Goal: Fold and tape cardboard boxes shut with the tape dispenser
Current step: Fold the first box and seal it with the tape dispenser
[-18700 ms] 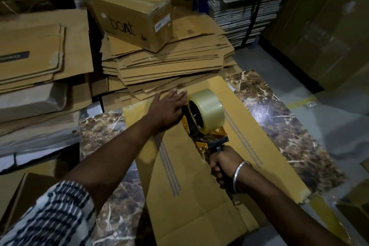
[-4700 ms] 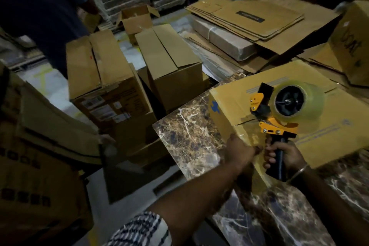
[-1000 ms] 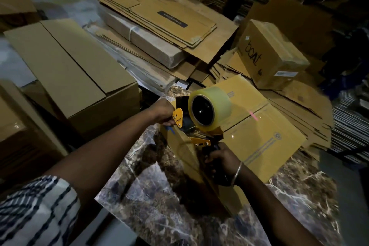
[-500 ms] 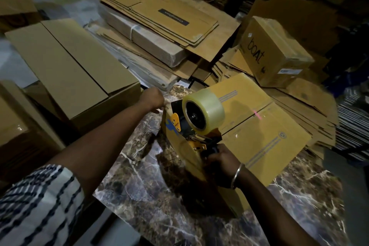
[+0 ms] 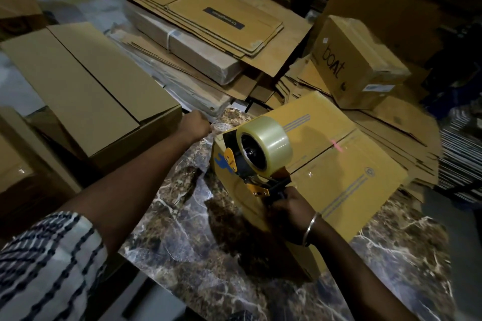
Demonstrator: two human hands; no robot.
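Crowding the box [image 5: 339, 164]: cardboard stacks [image 5: 208, 34]; right hand [image 5: 289, 216] grips dispenser [image 5: 258, 156], left hand [image 5: 194, 125] fisted.

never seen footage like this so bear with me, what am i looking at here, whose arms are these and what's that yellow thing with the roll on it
The camera is worn on a person's head, looking down at their own arms. The right hand grips the handle of a tape dispenser, the yellow tool carrying a clear tape roll, held against a yellow cardboard box on a marble table. The left hand reaches out past the box, fingers curled; what it holds, if anything, is unclear. Flat cardboard and a "boat" box lie behind.
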